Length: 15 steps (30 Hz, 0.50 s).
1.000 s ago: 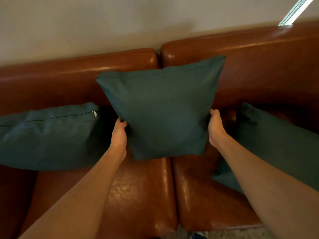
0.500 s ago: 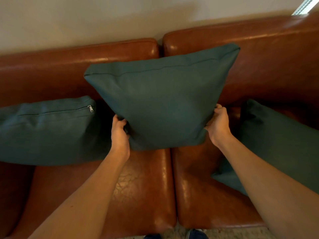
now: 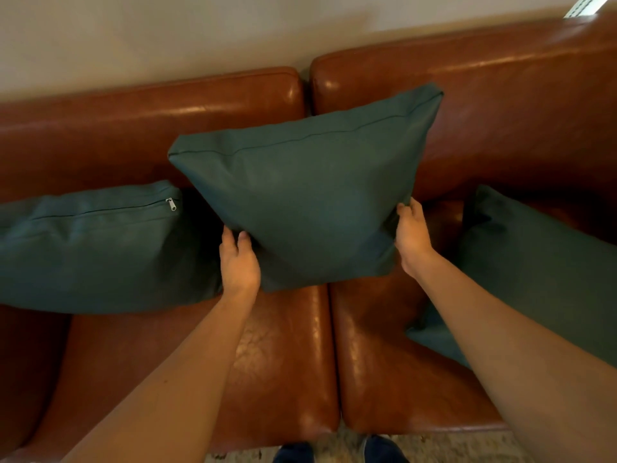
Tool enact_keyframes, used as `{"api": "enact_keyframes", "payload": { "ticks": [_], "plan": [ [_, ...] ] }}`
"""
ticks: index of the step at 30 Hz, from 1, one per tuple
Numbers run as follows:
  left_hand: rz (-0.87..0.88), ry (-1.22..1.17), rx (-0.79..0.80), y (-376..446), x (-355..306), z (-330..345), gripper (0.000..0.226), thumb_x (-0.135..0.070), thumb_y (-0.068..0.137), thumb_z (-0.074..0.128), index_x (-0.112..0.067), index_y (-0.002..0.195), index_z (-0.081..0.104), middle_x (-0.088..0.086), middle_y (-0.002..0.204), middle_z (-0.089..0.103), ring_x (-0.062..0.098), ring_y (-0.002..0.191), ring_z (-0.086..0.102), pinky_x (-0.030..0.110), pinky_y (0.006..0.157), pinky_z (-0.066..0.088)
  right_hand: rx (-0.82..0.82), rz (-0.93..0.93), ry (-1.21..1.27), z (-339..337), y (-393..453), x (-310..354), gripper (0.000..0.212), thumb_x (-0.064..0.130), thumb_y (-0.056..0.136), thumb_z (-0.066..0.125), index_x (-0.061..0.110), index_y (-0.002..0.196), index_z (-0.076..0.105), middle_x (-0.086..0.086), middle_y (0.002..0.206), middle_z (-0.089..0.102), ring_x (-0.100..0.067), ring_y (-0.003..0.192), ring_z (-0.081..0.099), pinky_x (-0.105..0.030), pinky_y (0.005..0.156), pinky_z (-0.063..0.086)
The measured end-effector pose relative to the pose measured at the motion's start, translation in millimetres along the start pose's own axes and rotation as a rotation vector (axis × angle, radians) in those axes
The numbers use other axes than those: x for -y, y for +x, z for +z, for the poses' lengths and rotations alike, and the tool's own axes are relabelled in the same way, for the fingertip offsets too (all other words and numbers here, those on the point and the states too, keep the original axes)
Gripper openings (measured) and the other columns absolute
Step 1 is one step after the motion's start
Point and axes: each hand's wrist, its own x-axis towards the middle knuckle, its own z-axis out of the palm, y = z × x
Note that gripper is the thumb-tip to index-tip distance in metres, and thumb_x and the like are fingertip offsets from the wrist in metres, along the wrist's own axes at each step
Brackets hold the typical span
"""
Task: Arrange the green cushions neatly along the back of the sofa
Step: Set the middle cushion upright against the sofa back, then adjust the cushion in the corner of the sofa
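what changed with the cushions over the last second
The middle cushion looks lifted slightly and squared up between both hands; its lower edge still meets the seat. The left hand and right hand went from pressing its lower sides to pinching its lower corners. The left cushion with the zip and the right cushion stayed put on the sofa.

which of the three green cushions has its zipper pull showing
The left cushion, lying by the left hand: a silver zipper pull shows at its top right corner. The middle cushion and right cushion show none.
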Motion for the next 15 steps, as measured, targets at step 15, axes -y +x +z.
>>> {"api": "enact_keyframes", "payload": {
  "ticks": [15],
  "plan": [
    [-0.217,-0.021,0.105,-141,34,68,0.038,-0.018,0.094,0.056,-0.008,0.131,0.054,0.002,0.117,0.058,0.014,0.105,0.052,0.022,0.092,0.036,-0.011,0.152,-0.155,-102,-82,-61,0.04,0.023,0.098,0.05,0.017,0.138,0.047,-0.003,0.125,0.053,-0.015,0.108,0.049,-0.026,0.091,0.035]
  ]
}}
